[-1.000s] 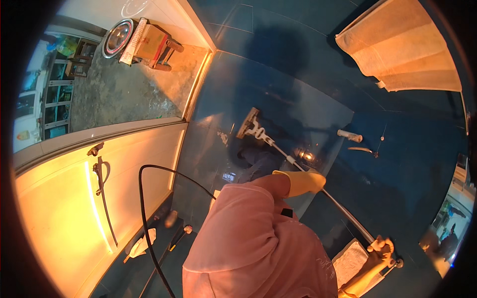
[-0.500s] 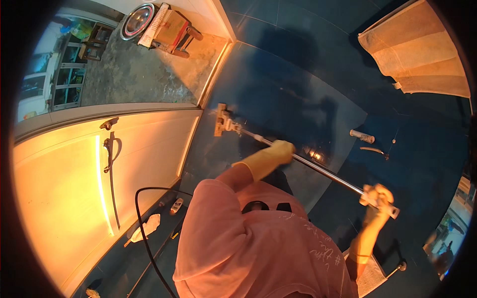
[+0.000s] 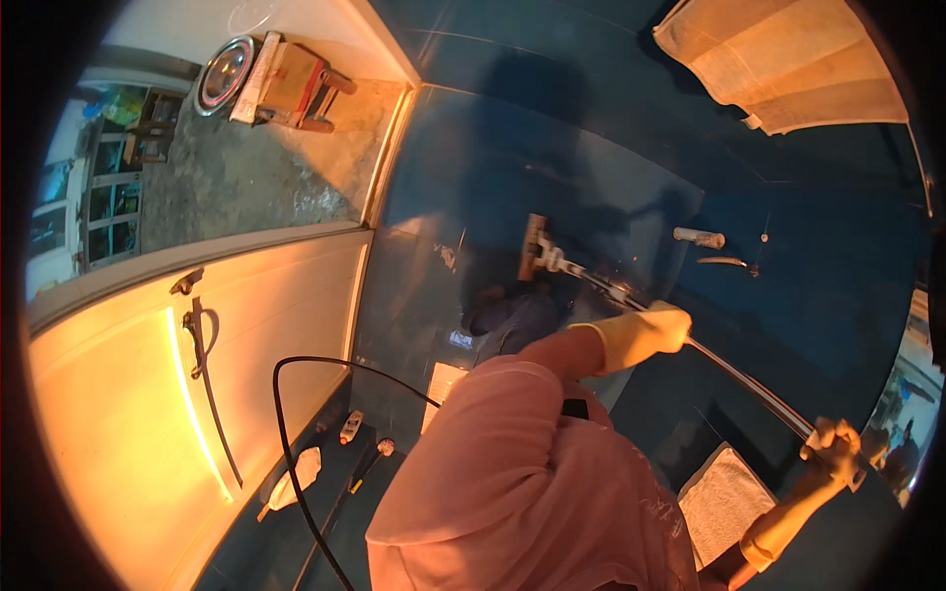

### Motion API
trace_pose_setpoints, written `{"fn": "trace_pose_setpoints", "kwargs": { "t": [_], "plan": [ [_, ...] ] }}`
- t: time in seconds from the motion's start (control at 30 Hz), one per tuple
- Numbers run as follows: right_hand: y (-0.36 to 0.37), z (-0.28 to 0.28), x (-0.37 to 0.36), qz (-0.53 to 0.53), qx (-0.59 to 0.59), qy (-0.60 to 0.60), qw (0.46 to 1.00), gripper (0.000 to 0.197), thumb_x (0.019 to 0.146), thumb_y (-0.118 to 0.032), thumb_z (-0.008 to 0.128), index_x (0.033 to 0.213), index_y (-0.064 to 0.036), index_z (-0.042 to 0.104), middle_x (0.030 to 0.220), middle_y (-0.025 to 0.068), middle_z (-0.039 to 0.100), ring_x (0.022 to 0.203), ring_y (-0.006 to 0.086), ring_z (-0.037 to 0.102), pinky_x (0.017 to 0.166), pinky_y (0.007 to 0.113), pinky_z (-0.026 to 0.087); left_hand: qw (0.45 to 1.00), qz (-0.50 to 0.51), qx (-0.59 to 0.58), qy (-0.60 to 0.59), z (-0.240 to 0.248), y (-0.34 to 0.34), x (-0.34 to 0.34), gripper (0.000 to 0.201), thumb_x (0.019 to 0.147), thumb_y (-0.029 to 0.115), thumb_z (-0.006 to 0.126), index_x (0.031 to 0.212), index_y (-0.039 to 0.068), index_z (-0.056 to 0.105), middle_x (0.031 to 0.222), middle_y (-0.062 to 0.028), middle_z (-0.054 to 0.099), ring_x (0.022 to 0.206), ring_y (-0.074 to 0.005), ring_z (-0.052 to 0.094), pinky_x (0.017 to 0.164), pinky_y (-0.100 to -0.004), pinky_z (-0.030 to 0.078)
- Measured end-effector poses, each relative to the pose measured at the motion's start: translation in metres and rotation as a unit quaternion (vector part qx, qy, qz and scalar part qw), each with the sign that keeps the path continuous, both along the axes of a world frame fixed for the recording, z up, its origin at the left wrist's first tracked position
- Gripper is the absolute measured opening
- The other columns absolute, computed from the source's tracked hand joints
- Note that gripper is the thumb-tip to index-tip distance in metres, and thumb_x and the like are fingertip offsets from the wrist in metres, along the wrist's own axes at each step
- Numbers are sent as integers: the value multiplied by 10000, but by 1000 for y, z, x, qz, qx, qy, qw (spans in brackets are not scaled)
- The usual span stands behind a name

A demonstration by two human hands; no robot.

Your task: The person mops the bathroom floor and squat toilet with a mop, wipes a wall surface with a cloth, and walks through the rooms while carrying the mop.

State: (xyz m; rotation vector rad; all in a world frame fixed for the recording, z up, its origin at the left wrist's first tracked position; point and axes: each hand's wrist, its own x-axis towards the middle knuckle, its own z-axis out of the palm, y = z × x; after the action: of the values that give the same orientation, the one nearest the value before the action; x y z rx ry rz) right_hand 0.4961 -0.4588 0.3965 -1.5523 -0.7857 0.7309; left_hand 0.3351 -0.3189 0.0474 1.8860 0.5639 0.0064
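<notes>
Both hands wear yellow rubber gloves and hold a long metal-handled mop (image 3: pixel 744 374). My left hand (image 3: pixel 658 331) wraps round the middle of the pole. My right hand (image 3: pixel 836 451) is closed on its upper end, at the lower right. The pole slants up to the left, ending in a white joint and a flat rectangular mop head (image 3: pixel 532 246) over the dark, glossy surface. The mop head is slightly blurred, and whether it touches the surface cannot be told. My foot and dark trouser leg (image 3: pixel 517 320) are just below the head.
A white door (image 3: pixel 118 394) stands at the left, beside a doorway to a concrete floor (image 3: pixel 227 182) with a metal basin (image 3: pixel 225 76) and a box. A black cable (image 3: pixel 279 419) loops near a white bottle (image 3: pixel 351 426). Beige cloth (image 3: pixel 788 64) hangs top right; a towel (image 3: pixel 727 502) lies lower right.
The mop head has swept to the right, away from the doorway. Both hands have moved right with the pole, still gripping it. The whole view has shifted slightly.
</notes>
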Motion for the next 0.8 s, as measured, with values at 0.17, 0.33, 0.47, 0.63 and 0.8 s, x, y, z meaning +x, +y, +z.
{"fn": "trace_pose_setpoints", "kwargs": {
  "t": [0.17,0.33,0.47,0.63,0.8],
  "plan": [
    [-23,32,-8,-84,-74,-123,986,308,911,-332,637,1098,-94,692,800,91,622,573,114,524,433,203,389,984,-163,56,43,37,0,41,195,799,183,653,947,85,734,906,-118,727,872,-304,703,754,-408,553],
    [-49,38,-16,-51,-5,-125,991,406,936,-350,593,1173,-27,660,801,105,601,604,100,491,442,175,332,985,-170,39,-9,61,15,18,169,779,162,648,906,83,725,841,-130,715,823,-304,705,709,-419,553],
    [-56,13,-28,-136,45,-124,982,516,944,-422,533,1247,-10,606,1016,110,637,745,120,542,453,166,326,985,-150,73,-38,56,45,-15,144,787,186,637,828,79,723,809,-138,702,797,-315,698,694,-418,552],
    [-8,-79,-132,-280,40,85,955,544,924,-481,595,1194,-10,572,878,167,643,726,202,621,484,269,466,961,-223,156,45,-22,113,-89,123,749,242,659,782,137,714,763,-89,694,768,-295,688,676,-428,537],
    [44,-128,-216,-261,4,96,961,584,882,-495,670,1184,-2,591,913,183,679,753,282,685,720,413,587,935,-261,142,192,-76,178,-159,181,726,219,694,896,174,736,876,-66,722,894,-283,693,724,-430,526]
  ]
}}
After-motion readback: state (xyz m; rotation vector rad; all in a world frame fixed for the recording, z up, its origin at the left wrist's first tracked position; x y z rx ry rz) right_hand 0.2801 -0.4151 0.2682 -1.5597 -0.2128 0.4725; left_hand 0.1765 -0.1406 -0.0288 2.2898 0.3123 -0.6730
